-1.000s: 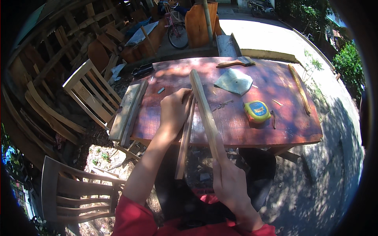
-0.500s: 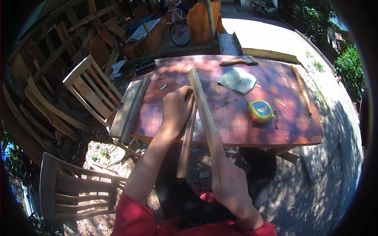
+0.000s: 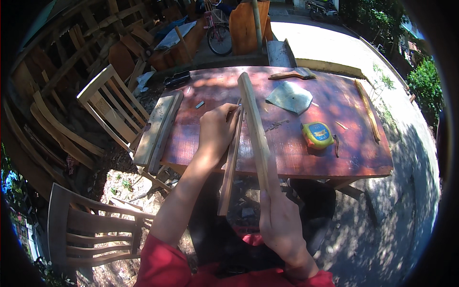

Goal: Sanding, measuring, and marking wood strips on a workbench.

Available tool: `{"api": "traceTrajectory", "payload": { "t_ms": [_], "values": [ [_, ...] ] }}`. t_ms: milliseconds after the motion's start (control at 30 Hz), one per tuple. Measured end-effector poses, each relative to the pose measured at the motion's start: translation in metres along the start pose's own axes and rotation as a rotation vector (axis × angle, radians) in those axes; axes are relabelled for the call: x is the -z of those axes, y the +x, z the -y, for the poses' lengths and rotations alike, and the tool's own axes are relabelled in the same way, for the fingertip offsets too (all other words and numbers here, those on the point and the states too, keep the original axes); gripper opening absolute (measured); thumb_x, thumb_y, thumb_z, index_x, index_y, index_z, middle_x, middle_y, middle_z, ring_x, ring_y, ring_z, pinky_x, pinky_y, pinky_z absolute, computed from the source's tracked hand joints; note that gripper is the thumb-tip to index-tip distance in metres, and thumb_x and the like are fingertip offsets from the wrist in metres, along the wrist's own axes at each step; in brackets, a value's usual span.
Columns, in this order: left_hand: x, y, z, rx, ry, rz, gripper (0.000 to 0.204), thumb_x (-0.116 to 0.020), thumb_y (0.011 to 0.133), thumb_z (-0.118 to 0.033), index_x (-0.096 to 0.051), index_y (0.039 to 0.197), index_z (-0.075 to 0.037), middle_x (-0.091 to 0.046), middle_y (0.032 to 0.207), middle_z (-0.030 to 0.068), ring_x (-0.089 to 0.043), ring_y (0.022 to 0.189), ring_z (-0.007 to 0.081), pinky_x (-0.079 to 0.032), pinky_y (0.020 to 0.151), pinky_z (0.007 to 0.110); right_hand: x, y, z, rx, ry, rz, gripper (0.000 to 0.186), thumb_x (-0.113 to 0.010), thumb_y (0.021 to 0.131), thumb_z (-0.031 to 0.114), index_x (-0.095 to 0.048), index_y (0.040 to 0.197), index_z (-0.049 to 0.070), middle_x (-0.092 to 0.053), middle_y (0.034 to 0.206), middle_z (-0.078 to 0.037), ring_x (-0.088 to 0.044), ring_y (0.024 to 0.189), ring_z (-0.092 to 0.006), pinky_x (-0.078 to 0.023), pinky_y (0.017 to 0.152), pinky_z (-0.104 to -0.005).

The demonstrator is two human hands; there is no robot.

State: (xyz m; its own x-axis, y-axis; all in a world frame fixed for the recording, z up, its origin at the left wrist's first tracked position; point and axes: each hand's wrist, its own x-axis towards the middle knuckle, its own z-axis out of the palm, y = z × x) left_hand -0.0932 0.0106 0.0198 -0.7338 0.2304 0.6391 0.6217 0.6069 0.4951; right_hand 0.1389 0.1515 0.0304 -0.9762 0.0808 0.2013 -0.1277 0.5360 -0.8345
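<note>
My left hand (image 3: 215, 126) is closed around a narrow wooden strip (image 3: 229, 179), whose near end sticks out past the table's front edge. A small shiny bit shows by its fingertips, too small to name. In my right hand (image 3: 282, 217) is a longer, thicker wooden stick (image 3: 254, 122), gripped at its near end and pointing away from me. This stick lies just right of the strip, with a narrow gap between them by my left fingers. Several small dark pieces, maybe nails (image 3: 277, 125), lie on the reddish table (image 3: 201, 143) beyond the stick.
A yellow tape measure (image 3: 317, 135), a grey-green sheet (image 3: 289, 97) and a wooden-handled brush (image 3: 294, 73) lie on the table's right half. Two boards (image 3: 158, 129) rest along its left edge, and a long wood piece (image 3: 367, 110) along the right. Wooden chairs (image 3: 93, 225) stand at left.
The far end of the thick stick has swung slightly right and away from me, widening the gap to the strip. My left hand and the strip have shifted a little right.
</note>
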Motion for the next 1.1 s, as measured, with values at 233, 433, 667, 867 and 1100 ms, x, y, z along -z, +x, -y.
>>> {"api": "traceTrajectory", "payload": {
  "t_ms": [233, 433, 667, 867, 1100],
  "values": [
    [0.001, 0.0, -0.006, 0.011, 0.005, -0.002, 0.02, -0.075, 0.1, -0.013, -0.079, 0.115, 0.0, -0.08, 0.098, 0.0208, -0.081, 0.091, 0.0326, -0.062, 0.081, 0.037, 0.005, 0.001, -0.002, 0.106, 0.013, -0.066, 0.071, -0.051, 0.109, 0.006, -0.017, 0.172, 0.001, -0.069, 0.088, -0.031, -0.066, 0.073, -0.052, -0.05, 0.066, -0.0595],
    [0.002, 0.0, -0.002, 0.007, 0.023, -0.013, 0.02, -0.075, 0.101, -0.016, -0.08, 0.114, -0.001, -0.08, 0.097, 0.0211, -0.081, 0.091, 0.0326, -0.062, 0.08, 0.038, 0.007, 0.001, -0.002, 0.044, -0.006, 0.001, 0.069, -0.049, 0.11, 0.009, -0.018, 0.172, 0.003, -0.068, 0.086, -0.03, -0.065, 0.072, -0.0519, -0.051, 0.067, -0.0589],
    [0.002, -0.001, -0.002, 0.008, 0.081, -0.019, 0.022, -0.075, 0.102, -0.02, -0.081, 0.114, -0.003, -0.08, 0.098, 0.0195, -0.081, 0.092, 0.0319, -0.063, 0.08, 0.038, 0.008, 0.0, -0.006, 0.061, -0.047, 0.031, 0.069, -0.049, 0.111, 0.01, -0.019, 0.172, 0.004, -0.067, 0.085, -0.029, -0.066, 0.074, -0.0514, -0.051, 0.069, -0.0596],
    [0.003, -0.001, -0.005, 0.058, 0.087, 0.009, 0.023, -0.074, 0.102, -0.022, -0.081, 0.114, -0.005, -0.081, 0.098, 0.0184, -0.081, 0.092, 0.0314, -0.063, 0.08, 0.038, 0.005, 0.0, -0.003, 0.026, -0.007, -0.023, 0.067, -0.05, 0.109, 0.008, -0.026, 0.172, 0.005, -0.064, 0.076, -0.027, -0.065, 0.071, -0.0497, -0.05, 0.067, -0.0538],
    [0.001, 0.001, -0.006, 0.027, 0.106, -0.006, 0.021, -0.075, 0.101, -0.022, -0.082, 0.114, -0.006, -0.081, 0.097, 0.0179, -0.081, 0.091, 0.0311, -0.063, 0.08, 0.038, 0.014, 0.0, -0.005, 0.045, -0.113, 0.053, 0.07, -0.047, 0.112, 0.013, -0.014, 0.173, 0.005, -0.071, 0.089, -0.029, -0.07, 0.077, -0.0486, -0.055, 0.07, -0.0575]
  ]
}}
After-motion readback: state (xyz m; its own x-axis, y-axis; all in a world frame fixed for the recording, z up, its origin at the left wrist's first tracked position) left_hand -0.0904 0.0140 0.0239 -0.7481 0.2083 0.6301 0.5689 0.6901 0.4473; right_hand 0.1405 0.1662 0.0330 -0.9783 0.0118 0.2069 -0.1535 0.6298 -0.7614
